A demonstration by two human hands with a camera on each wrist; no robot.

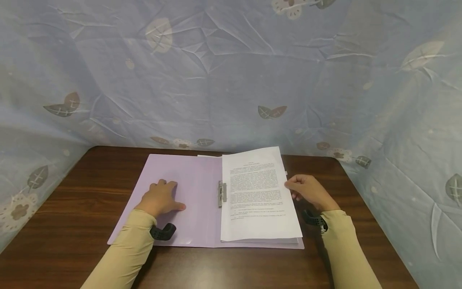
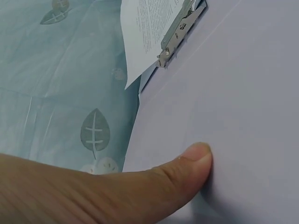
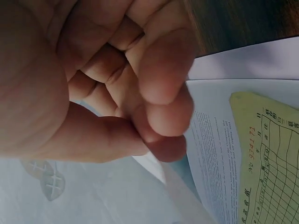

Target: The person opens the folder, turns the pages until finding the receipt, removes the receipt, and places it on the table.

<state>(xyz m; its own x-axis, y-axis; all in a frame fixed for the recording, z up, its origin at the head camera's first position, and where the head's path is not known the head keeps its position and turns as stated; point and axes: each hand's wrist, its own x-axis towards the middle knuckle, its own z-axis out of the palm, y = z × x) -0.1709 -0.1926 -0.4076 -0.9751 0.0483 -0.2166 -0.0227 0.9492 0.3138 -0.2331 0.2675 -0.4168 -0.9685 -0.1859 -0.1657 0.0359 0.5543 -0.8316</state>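
Note:
A purple folder point(image 1: 196, 224) lies spread flat on the table, with a metal clip point(image 1: 221, 194) beside its spine. Over the folder's right half is a printed sheet point(image 1: 256, 192). At that sheet's right edge my right hand point(image 1: 310, 190) pinches the paper between thumb and fingers, lifting it a little. Beneath it, the right wrist view shows another printed page and a yellow-green form point(image 3: 268, 154) with a grid and a red number. My left hand point(image 1: 160, 198) rests on the folder's left cover, fingers spread; its thumb point(image 2: 187, 170) presses the purple surface.
The dark wooden table point(image 1: 68, 200) extends on both sides of the folder. Behind and beside it hangs a pale blue cloth point(image 1: 231, 80) with leaf and flower prints. Each wrist wears a black strap point(image 1: 163, 232).

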